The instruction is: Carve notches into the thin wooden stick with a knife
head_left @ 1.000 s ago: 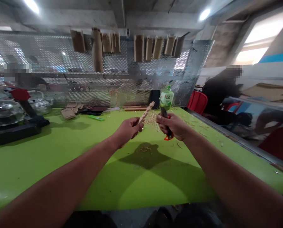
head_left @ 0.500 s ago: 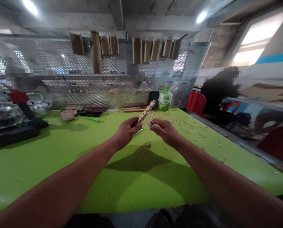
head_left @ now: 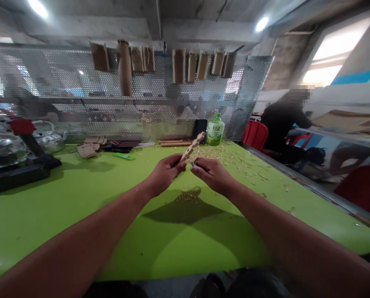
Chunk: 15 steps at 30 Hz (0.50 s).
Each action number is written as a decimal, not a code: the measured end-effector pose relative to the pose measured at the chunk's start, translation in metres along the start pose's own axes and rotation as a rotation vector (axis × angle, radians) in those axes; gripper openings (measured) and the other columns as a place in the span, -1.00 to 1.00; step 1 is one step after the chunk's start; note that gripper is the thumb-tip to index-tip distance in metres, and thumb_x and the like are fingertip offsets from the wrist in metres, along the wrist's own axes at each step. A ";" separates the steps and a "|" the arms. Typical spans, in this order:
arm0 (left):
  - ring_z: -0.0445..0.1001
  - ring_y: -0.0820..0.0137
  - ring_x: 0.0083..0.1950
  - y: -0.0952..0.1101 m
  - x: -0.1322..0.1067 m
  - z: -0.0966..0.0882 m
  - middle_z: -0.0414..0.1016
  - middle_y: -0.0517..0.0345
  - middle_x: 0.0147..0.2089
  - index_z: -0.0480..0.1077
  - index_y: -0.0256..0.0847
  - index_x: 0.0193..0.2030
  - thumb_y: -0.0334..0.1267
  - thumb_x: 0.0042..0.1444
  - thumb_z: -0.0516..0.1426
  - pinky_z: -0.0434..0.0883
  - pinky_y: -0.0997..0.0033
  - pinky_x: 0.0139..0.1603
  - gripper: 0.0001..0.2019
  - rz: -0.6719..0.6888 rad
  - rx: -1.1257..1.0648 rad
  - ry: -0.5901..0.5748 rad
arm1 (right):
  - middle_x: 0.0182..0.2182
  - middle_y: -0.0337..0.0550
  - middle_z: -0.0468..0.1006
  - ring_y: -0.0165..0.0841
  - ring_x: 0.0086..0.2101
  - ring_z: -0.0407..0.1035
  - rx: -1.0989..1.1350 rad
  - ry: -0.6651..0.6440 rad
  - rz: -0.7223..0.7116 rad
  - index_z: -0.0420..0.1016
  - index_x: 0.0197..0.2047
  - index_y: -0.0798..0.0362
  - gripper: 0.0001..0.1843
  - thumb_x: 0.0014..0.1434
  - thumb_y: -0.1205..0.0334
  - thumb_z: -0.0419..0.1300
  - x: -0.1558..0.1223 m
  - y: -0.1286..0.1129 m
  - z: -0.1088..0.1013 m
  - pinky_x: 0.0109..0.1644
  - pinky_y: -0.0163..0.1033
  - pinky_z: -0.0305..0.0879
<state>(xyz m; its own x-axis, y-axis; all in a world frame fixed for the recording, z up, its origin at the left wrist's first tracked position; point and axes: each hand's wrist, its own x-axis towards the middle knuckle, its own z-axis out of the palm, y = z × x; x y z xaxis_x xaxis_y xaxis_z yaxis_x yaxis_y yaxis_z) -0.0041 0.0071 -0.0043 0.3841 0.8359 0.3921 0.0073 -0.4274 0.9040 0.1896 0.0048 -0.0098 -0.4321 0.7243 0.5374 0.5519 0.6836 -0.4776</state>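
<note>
Here we go: a pale carved wooden stick (head_left: 192, 146), notched along its edge, is slanting up and to the right, its top end pointing toward the green plastic drink bottle (head_left: 215, 130). The left hand (head_left: 164, 174) is gripping the stick's lower part, while the right hand (head_left: 212, 175) is wrapping around a small knife (head_left: 192, 164), its thin tip showing just beside the stick.

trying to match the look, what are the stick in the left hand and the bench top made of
The stick in the left hand looks like pale bare wood, unfinished, with matching shavings scattered nearby. The bench top looks like smooth green laminate or painted board, with a slight sheen; the look leaves that open.
</note>
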 end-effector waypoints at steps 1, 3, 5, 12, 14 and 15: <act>0.33 0.44 -0.27 0.000 0.000 0.000 0.47 0.12 -0.32 0.51 -0.26 0.02 -0.10 0.11 0.20 0.33 0.41 -0.18 -0.61 0.007 -0.001 0.001 | -0.54 -0.30 0.21 -0.45 -0.49 0.12 -0.010 0.008 0.006 0.21 -0.47 0.04 -0.54 0.29 -0.13 0.02 0.000 0.000 0.000 -0.40 -0.29 -0.03; 0.38 0.40 -0.21 0.000 0.001 0.000 0.52 0.07 -0.24 0.52 -0.25 0.01 -0.08 0.09 0.22 0.34 0.38 -0.11 -0.60 0.029 -0.006 0.001 | -0.53 -0.29 0.24 -0.44 -0.48 0.15 -0.026 0.025 0.024 0.23 -0.46 0.05 -0.54 0.28 -0.14 0.02 0.000 -0.001 0.000 -0.39 -0.29 -0.01; 0.41 0.36 -0.14 0.000 0.001 0.000 0.55 0.04 -0.19 0.52 -0.24 0.01 -0.05 0.08 0.22 0.35 0.36 -0.06 -0.59 0.042 -0.008 -0.009 | -0.52 -0.27 0.28 -0.42 -0.47 0.18 -0.041 0.028 0.043 0.27 -0.44 0.05 -0.55 0.28 -0.15 0.02 0.000 -0.002 0.000 -0.38 -0.28 0.02; 0.44 0.33 -0.08 -0.001 0.001 0.001 0.58 0.01 -0.15 0.52 -0.25 0.02 -0.13 0.12 0.19 0.39 0.31 -0.02 -0.64 0.074 0.023 -0.018 | -0.48 -0.20 0.39 -0.40 -0.45 0.24 -0.076 0.022 0.061 0.39 -0.37 0.08 -0.55 0.28 -0.14 0.02 0.000 -0.001 0.001 -0.38 -0.28 0.04; 0.45 0.34 -0.11 -0.003 0.002 0.001 0.58 0.02 -0.18 0.52 -0.26 0.01 -0.17 0.13 0.18 0.39 0.32 -0.04 -0.66 0.094 0.054 -0.008 | -0.49 -0.21 0.39 -0.40 -0.46 0.24 -0.108 0.012 0.068 0.37 -0.37 0.07 -0.55 0.29 -0.14 0.00 0.001 -0.002 0.000 -0.39 -0.28 0.03; 0.45 0.36 -0.15 -0.005 0.002 0.000 0.57 0.03 -0.20 0.51 -0.27 0.01 -0.18 0.14 0.17 0.39 0.34 -0.08 -0.67 0.102 0.080 -0.007 | -0.50 -0.21 0.38 -0.41 -0.47 0.23 -0.132 0.005 0.075 0.36 -0.39 0.06 -0.55 0.29 -0.14 0.00 0.001 -0.003 0.000 -0.40 -0.28 0.02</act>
<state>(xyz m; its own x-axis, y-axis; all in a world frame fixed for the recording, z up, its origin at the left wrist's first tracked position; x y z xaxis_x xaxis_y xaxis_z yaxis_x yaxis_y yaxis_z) -0.0030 0.0108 -0.0077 0.3928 0.7842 0.4803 0.0415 -0.5369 0.8427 0.1881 0.0034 -0.0081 -0.3825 0.7722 0.5074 0.6720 0.6094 -0.4208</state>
